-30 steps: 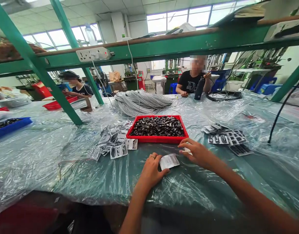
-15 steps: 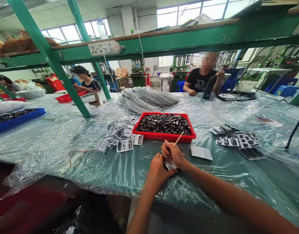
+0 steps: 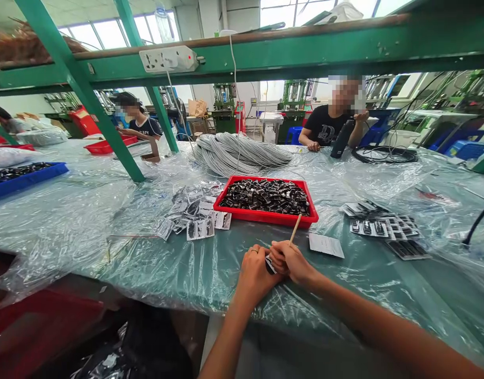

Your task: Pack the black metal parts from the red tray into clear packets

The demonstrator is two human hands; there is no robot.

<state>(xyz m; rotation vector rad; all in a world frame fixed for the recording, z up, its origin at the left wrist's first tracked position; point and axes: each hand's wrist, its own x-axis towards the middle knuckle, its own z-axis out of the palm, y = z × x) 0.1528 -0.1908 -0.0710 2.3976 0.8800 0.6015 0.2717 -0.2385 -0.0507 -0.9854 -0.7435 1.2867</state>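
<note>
Left hand: the left hand [image 3: 254, 271] rests on the plastic-covered table [image 3: 87, 221], fingers curled around a small dark piece [image 3: 270, 265] pinched at its right edge.
Right hand: the right hand [image 3: 291, 261] is closed on a thin wooden stick [image 3: 295, 229], held like a pen.
Stick's line: its long axis rises from the fingers up and slightly right, the free end pointing toward the red tray [image 3: 271, 216]; the lower end is hidden in the grip.
Where the piece sits: right between the two hands — touching both, mostly covered, so its shape is hard to tell.
Which hand is nearer: the hands are pressed together over the piece, neither clearly closer.
Close by: a white card [image 3: 326, 245] lies flat just right of the right hand; the tray, heaped with small black parts [image 3: 265, 197], stands just beyond the hands.
To the sides: loose clear packets [image 3: 196, 218] left of the tray, filled packets [image 3: 384, 229] well to the right.
Farther off: a grey cable coil [image 3: 237, 152] behind the tray — and two people seated across the table.
</note>
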